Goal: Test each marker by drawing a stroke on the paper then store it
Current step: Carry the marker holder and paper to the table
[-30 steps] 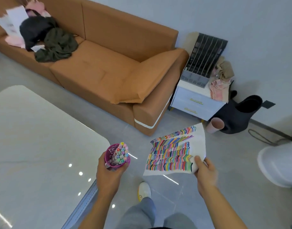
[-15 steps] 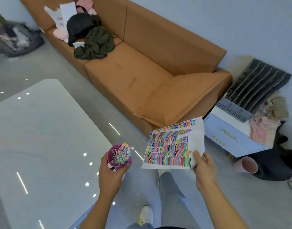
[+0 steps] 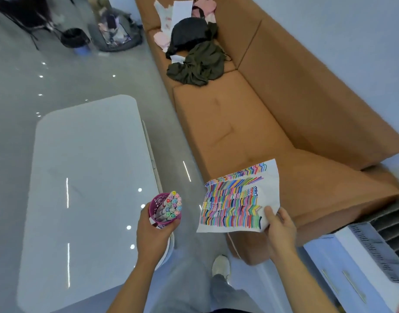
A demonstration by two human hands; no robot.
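My left hand [image 3: 152,233] grips a purple cup [image 3: 159,214] from below, and the markers [image 3: 173,203] stand in it caps up, long axes nearly vertical and tilted slightly away from me. My right hand [image 3: 279,229] pinches the near right corner of the paper [image 3: 237,199], which hangs in the air over the floor, just right of the cup, already crowded with coloured strokes. The worktop [image 3: 88,177] lies to my left and runs lengthwise away from me; the cup hand is the nearer one, at its near right edge. I judge both must be set down there first. A white label on the cup is too small to read.
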